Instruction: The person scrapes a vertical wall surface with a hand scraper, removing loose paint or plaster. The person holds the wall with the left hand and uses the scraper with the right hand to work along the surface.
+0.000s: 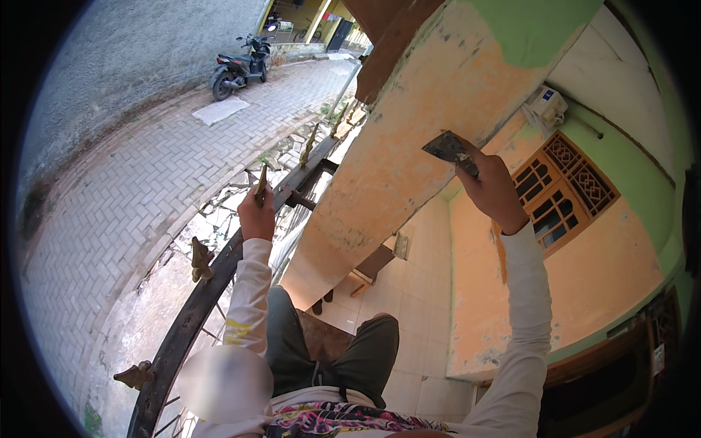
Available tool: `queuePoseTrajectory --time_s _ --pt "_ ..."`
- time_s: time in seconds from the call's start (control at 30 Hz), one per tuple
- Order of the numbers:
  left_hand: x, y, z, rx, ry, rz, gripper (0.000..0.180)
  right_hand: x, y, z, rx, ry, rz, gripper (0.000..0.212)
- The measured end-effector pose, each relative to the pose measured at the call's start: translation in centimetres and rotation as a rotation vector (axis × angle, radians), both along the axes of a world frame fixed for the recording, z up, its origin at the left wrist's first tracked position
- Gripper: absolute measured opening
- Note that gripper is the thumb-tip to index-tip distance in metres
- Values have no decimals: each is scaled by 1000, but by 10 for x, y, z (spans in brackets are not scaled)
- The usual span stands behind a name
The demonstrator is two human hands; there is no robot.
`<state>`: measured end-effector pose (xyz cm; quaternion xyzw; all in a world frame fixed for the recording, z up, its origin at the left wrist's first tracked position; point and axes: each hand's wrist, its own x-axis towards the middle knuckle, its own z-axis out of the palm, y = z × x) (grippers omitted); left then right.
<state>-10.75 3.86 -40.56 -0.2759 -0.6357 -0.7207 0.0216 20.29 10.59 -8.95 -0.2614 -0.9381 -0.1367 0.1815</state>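
My right hand (494,191) is raised and closed around a putty knife (447,149). Its wide blade is dark and smeared, and points left against or just in front of the peach-orange pillar (409,139); whether it touches, I cannot tell. Patchy, scuffed paint covers the pillar, with a green area (522,29) at its top. On the left, my left hand (256,215) is closed around a gold spear-shaped finial (261,184), whose tip sticks out above the fingers. That finial appears to stand on the dark metal fence rail (191,314).
More gold finials (201,260) jut up along the rail. Beyond it, a scooter (242,67) is parked on a paved lane (139,190). Below the pillar stand a small wooden bench (362,282) and a tiled floor (416,306). A wooden window (558,193) is at right.
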Motion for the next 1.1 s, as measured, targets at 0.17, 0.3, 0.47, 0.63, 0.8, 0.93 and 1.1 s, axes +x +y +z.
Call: queuePoseTrajectory --time_s 0.17,0.3,0.47,0.63,0.8,0.93,1.1 --pt "0 1 1 13 -11 -12 27 2 6 -16 126 -250 -60 86" --pt "-1 -1 1 -41 4 2 27 6 10 -31 120 -350 -106 93" --pt "0 -4 4 -9 -32 -5 27 6 15 -37 165 -427 -114 95" --pt "-1 -2 5 -67 -101 -46 28 22 18 -14 260 -313 -147 92" --pt "1 -5 6 -78 -73 -9 28 23 18 -25 199 -235 -80 94" --pt "0 -4 7 -112 -95 -32 27 26 17 -22 213 -94 -105 92" --pt "2 -2 4 -21 -57 -8 27 30 -4 -41 96 156 -66 91"
